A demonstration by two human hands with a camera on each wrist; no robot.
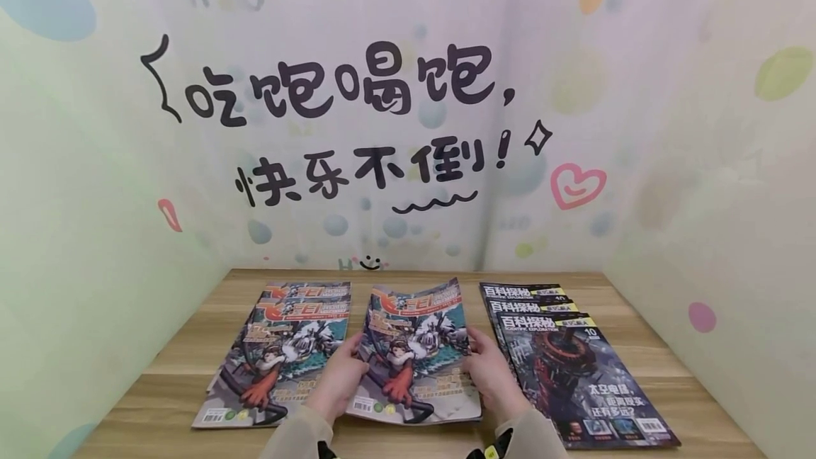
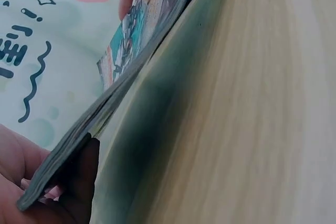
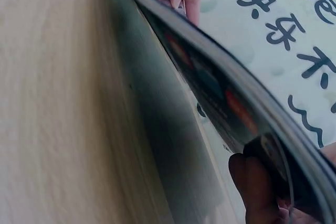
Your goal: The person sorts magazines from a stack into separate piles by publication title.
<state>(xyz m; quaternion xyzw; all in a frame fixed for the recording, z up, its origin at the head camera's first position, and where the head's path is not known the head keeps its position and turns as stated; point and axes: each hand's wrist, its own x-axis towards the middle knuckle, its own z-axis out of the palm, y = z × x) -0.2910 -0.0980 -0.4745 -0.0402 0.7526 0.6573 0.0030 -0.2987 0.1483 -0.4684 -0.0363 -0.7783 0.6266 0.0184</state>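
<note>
Both hands hold one magazine (image 1: pixel 414 360) up at the middle of the table, its illustrated cover facing up. My left hand (image 1: pixel 344 377) grips its left edge and my right hand (image 1: pixel 491 374) its right edge. In the left wrist view the magazine (image 2: pixel 113 90) is seen edge-on, with the left hand's fingers (image 2: pixel 81 182) curled beneath it. From the right wrist view, the magazine (image 3: pixel 231 72) is raised off the tabletop, and the right hand's fingers (image 3: pixel 254 187) show under its lower side.
To the left lie overlapping magazines with the same cover (image 1: pixel 287 360). On the right are several dark-covered magazines (image 1: pixel 574 381), fanned in an overlapping row. Behind the wooden table (image 1: pixel 408 441) stands a wall (image 1: pixel 382 20) with black lettering; side walls flank the table.
</note>
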